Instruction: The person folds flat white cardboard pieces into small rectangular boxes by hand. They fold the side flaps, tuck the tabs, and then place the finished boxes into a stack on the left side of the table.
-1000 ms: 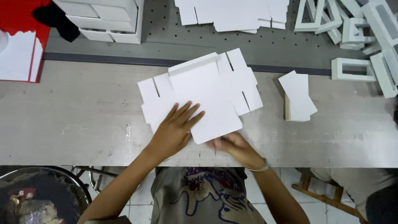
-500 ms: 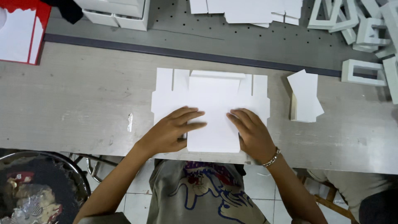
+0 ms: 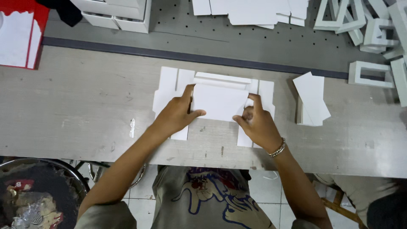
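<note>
At the far left of the worktop (image 3: 76, 106), a red and white folder (image 3: 19, 36) lies well clear of your work, so the risk sits in the middle. Your left hand (image 3: 178, 116) presses flat on the white die-cut card blank (image 3: 220, 101), thumb hooked onto the raised centre panel, while your right hand (image 3: 256, 123) pinches that panel's right edge between thumb and fingers. The blank lies just in front of you, near the worktop's front edge, its lower flaps close to the drop. The card looks thin, smooth and stiff, with pre-cut flaps and score lines; if 1 hand pushes harder than the other, the fold could wander off its score and crease crookedly, or a side flap could buckle under your palm. The worktop is worn, grey and scuffed, so the sheet may slide. To the right, a small stack of white cards (image 3: 311, 99) sits near, and white rectangular frames (image 3: 371, 74) lie beyond it.
</note>
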